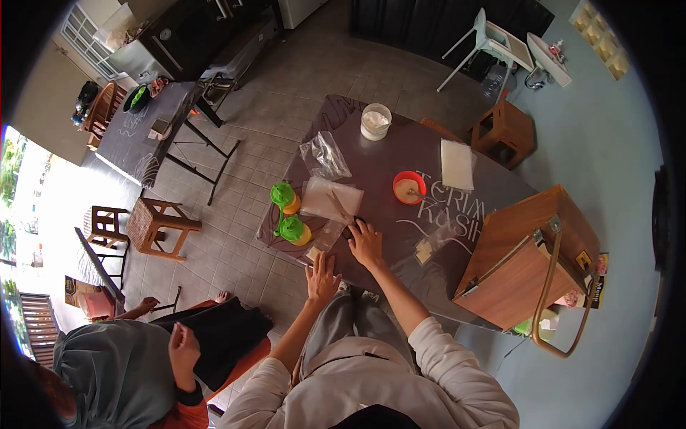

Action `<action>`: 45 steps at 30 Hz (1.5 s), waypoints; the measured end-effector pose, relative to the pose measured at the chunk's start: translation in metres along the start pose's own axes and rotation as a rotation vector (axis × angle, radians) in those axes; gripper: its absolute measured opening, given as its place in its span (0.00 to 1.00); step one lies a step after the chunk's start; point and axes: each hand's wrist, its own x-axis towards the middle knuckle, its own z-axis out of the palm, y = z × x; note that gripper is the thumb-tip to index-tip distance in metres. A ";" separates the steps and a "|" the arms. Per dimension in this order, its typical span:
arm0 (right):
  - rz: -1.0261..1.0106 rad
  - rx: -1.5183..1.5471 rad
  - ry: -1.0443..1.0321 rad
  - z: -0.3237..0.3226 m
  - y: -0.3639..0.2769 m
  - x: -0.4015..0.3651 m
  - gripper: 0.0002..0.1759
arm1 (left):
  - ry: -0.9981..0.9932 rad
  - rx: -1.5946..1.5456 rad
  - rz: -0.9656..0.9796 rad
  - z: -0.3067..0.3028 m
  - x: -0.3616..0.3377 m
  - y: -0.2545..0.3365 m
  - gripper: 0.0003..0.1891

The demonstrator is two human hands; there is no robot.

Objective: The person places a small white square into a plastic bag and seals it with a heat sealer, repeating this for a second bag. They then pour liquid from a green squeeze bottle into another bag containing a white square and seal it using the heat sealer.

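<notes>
Dark brown tabletop [373,159], wearer's edge: left hand [324,277] open, fingers on small clear plastic packet [314,253]; right hand [366,244] at black-handled metal scissors [346,214], grip indeterminable.

Pale lettering [449,211] on the dark tablecloth [382,159] reads "TERIM" and "KASIH", partly cut off.

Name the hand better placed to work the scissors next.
The right hand, I'd say: it is at the handle end of the scissors, though whether its grip is closed is unclear. The left hand is farther from the handles, at the packet.
</notes>
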 end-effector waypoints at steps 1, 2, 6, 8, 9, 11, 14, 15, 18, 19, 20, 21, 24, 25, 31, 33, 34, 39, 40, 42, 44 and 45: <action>-0.001 0.003 0.001 0.001 0.002 -0.001 0.20 | -0.008 0.005 -0.003 -0.001 0.000 -0.001 0.32; 0.018 -0.029 0.017 0.000 0.005 -0.006 0.19 | -0.007 0.007 -0.002 -0.003 0.001 -0.002 0.32; 0.107 -0.056 0.052 -0.010 0.026 -0.030 0.14 | -0.016 0.028 -0.053 0.000 0.003 -0.002 0.31; 0.152 -0.079 0.078 -0.015 0.037 -0.047 0.14 | -0.017 0.025 -0.046 0.001 0.006 -0.001 0.31; 0.196 -0.098 0.099 -0.017 0.041 -0.056 0.14 | -0.014 0.034 -0.031 0.000 0.007 0.000 0.31; 0.213 -0.094 0.103 -0.020 0.050 -0.068 0.15 | -0.010 0.043 -0.013 0.000 0.009 0.003 0.31; 0.252 -0.093 0.127 -0.021 0.059 -0.082 0.16 | 0.001 0.034 -0.014 -0.002 0.020 0.007 0.30; 0.279 -0.099 0.147 -0.021 0.061 -0.086 0.16 | 0.003 0.040 -0.030 -0.001 0.023 0.007 0.30; 0.375 -0.080 0.199 -0.023 0.066 -0.089 0.15 | -0.022 0.052 -0.053 0.002 0.027 0.010 0.31; 0.374 -0.080 0.199 -0.025 0.067 -0.090 0.15 | -0.054 0.059 -0.060 0.003 0.027 0.011 0.31; 0.432 -0.132 0.197 -0.028 0.069 -0.092 0.15 | -0.054 0.059 -0.061 0.004 0.026 0.012 0.31; 0.491 -0.184 0.195 -0.032 0.070 -0.092 0.16 | -0.077 0.055 -0.056 0.003 0.026 0.014 0.31; 0.568 -0.210 0.120 -0.041 0.073 -0.096 0.18 | -0.104 0.053 -0.042 0.002 0.024 0.019 0.31; 0.599 -0.228 0.086 -0.042 0.075 -0.099 0.19 | -0.110 0.054 -0.035 0.003 0.023 0.020 0.31; 0.684 -0.301 0.082 -0.035 0.090 -0.109 0.26 | -0.109 0.048 -0.030 0.001 0.029 0.021 0.31; 0.685 -0.276 0.076 -0.038 0.092 -0.112 0.26 | -0.002 0.043 -0.006 0.016 0.049 0.012 0.31; 0.686 -0.250 0.064 -0.039 0.091 -0.111 0.27 | 0.101 0.040 0.015 0.016 0.060 0.009 0.31; 0.571 0.006 0.145 -0.055 0.072 -0.112 0.23 | -0.001 -0.085 -0.309 -0.001 0.096 0.025 0.33; 0.474 0.134 0.183 -0.055 0.064 -0.111 0.21 | -0.083 -0.111 -0.384 -0.002 0.097 0.027 0.32; 0.370 0.213 0.205 -0.046 0.052 -0.102 0.21 | -0.049 -0.071 -0.307 -0.004 0.090 0.024 0.28; 0.275 0.433 0.184 -0.032 0.046 -0.086 0.23 | -0.008 -0.035 -0.232 -0.006 0.084 0.027 0.24; 0.288 0.576 0.137 -0.026 0.043 -0.075 0.25 | -0.007 -0.134 -0.205 -0.010 0.081 0.029 0.17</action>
